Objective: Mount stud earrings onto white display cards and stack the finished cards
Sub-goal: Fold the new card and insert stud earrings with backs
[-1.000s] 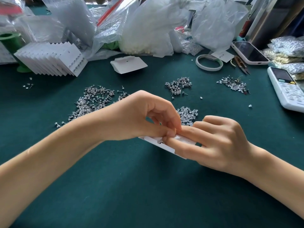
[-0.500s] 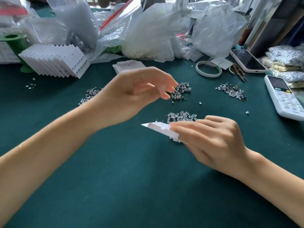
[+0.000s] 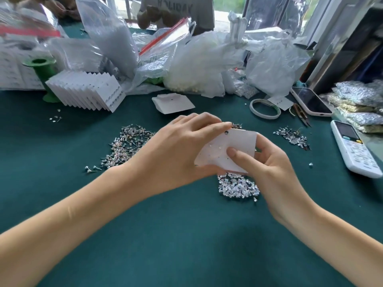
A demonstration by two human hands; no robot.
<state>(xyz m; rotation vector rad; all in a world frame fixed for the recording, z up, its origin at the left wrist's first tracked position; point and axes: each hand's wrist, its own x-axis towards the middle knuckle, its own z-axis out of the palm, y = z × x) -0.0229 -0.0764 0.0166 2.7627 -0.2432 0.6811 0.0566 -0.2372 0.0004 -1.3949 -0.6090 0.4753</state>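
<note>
I held a white display card (image 3: 230,150) just above the green counter (image 3: 186,235), face up and tilted, with both hands on it. My right hand (image 3: 271,162) gripped the card's right side, its thumb pressed across the face and its fingers curled behind the far edge. My left hand (image 3: 178,150) was on the card's left side, its fingers reaching over the top edge, where a small stud (image 3: 226,132) sat at the upper left corner of the card under my fingertip; whether I was pinching that stud or only touching it, I could not tell. Directly below the card lay a pile of clear earring backs (image 3: 238,186), and a larger heap of stud earrings (image 3: 126,146) lay to the left behind my left wrist. A smaller heap of studs (image 3: 292,136) sat to the right. The stack of finished cards (image 3: 87,93) leaned fanned out at the far left, and blank cards (image 3: 173,102) lay beyond my hands. A roll of tape (image 3: 265,108), a phone (image 3: 310,101) and a white remote (image 3: 355,150) lay at the right.
</note>
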